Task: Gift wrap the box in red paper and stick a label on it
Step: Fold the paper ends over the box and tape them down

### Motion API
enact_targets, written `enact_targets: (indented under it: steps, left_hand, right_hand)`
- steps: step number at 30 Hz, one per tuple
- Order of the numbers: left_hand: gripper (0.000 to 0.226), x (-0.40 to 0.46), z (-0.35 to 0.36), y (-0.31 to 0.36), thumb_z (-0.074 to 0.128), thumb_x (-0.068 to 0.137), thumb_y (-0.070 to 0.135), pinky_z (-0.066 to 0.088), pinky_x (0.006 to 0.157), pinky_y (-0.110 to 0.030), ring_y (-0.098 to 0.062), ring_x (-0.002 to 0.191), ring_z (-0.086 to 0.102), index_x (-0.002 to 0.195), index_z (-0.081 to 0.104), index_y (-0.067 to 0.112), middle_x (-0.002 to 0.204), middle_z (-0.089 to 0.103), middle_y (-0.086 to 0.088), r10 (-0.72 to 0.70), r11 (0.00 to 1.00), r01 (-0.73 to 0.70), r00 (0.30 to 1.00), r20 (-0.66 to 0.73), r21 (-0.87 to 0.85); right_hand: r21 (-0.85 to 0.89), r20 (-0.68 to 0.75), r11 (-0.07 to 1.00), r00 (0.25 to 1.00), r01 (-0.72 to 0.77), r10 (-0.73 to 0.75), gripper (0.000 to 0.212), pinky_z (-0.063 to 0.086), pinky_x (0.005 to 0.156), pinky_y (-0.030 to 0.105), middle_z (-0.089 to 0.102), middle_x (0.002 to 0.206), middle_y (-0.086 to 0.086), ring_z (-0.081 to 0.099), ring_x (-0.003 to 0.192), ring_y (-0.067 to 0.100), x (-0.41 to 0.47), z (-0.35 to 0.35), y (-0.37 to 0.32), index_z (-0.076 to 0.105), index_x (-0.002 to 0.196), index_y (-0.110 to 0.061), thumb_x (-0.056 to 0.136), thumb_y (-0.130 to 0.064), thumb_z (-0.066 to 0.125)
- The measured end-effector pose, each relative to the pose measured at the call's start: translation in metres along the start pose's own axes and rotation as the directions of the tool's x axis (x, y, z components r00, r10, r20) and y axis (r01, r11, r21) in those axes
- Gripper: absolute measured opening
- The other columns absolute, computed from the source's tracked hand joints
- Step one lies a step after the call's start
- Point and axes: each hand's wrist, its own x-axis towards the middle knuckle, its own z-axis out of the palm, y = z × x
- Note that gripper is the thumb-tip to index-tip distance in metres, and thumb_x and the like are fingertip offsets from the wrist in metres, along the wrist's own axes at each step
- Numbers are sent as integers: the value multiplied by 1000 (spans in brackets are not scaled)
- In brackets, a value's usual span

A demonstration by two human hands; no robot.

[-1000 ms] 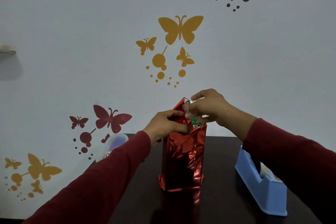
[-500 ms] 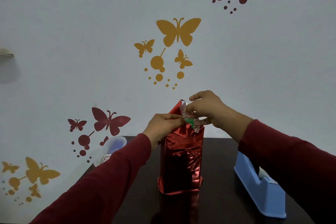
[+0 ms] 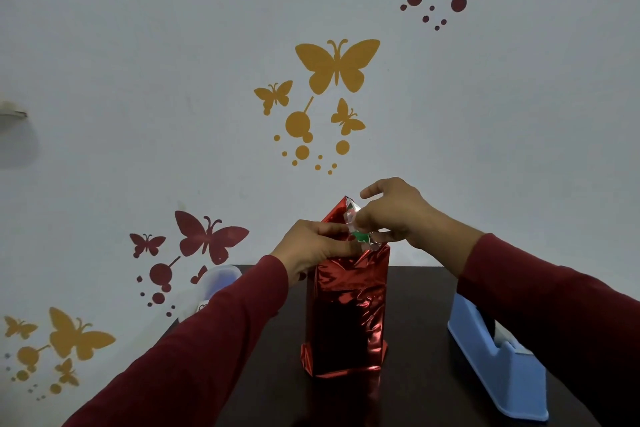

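Observation:
A tall box wrapped in shiny red paper stands upright in the middle of the dark table. Its top end is open, with a red flap sticking up and a bit of green box showing. My left hand presses the paper down at the top left edge. At the top right, the fingers of my right hand pinch a silvery fold of the paper, index finger raised.
A blue tape dispenser sits on the table to the right of the box, partly behind my right sleeve. A translucent plastic container stands at the table's back left corner. Behind is a white wall with butterfly stickers.
Both hands stay at the top of the box, working the fold. The head view has tilted slightly; the box stands in the same place.

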Motion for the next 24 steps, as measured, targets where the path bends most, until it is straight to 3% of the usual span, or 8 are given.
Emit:
enact_targets:
  steps: [4, 9, 12, 15, 19, 21, 24]
  left_hand:
    - [59, -1, -1, 0, 92, 74, 26, 40, 54, -9, 12, 75, 59, 130, 72, 24, 112, 73, 6, 2, 1000, -2, 1000, 19, 6]
    - [54, 1, 1, -1, 92, 74, 15, 38, 43, 1, 23, 53, 57, 124, 74, 18, 87, 69, 15, 13, 999, -13, 1000, 13, -32]
    - [54, 4, 0, -4, 93, 74, 18, 37, 42, 2, 26, 54, 55, 124, 74, 20, 92, 68, 15, 27, 999, -26, 999, 17, -28]
    - [53, 5, -1, -7, 94, 72, 18, 38, 47, 3, 25, 60, 59, 122, 76, 21, 93, 71, 15, 50, 999, -49, 999, 18, -15]
    - [46, 7, -2, -10, 96, 68, 19, 43, 54, 0, 11, 76, 70, 111, 81, 27, 94, 78, 14, 45, 999, -45, 999, 19, -24]
    - [45, 8, -2, -11, 97, 67, 20, 47, 59, -3, 7, 80, 72, 109, 82, 26, 99, 80, 13, 41, 999, -40, 999, 23, -23]
    - [39, 7, -3, -12, 95, 70, 15, 45, 55, -3, 8, 74, 71, 106, 83, 26, 84, 79, 15, 36, 999, -35, 999, 21, -30]
  right_hand:
    - [-42, 28, 999, 999, -16, 18, 48, 57, 56, 26, 72, 110, 16, 76, 88, 22, 0, -1, -1, 65, 112, -20, 74, 4, 82]
    - [-141, 60, 990, 998, -21, 30, 38, 54, 63, 29, 73, 110, 16, 70, 87, 23, 0, 0, -3, 62, 89, -22, 72, 6, 80]
    - [-188, 78, 982, 997, -12, 27, 39, 52, 64, 30, 76, 99, 15, 67, 72, 20, -1, 0, -3, 68, 102, -17, 73, 3, 83]
    - [-212, 73, 977, 997, 5, 11, 53, 52, 60, 28, 72, 93, 10, 62, 65, 17, 0, 1, -1, 63, 120, -15, 74, -1, 85]
    - [-171, 54, 985, 998, 24, -15, 59, 53, 53, 24, 73, 99, 10, 70, 68, 15, 3, 1, 2, 61, 127, -17, 75, 0, 83]
    - [-106, 51, 994, 998, 36, -31, 58, 52, 50, 23, 75, 93, 11, 71, 59, 10, 3, 1, 4, 61, 127, -18, 76, 1, 82]
    - [-110, 65, 993, 998, 34, -27, 59, 52, 52, 24, 75, 94, 12, 68, 60, 13, 3, 1, 4, 60, 129, -19, 78, -1, 82]
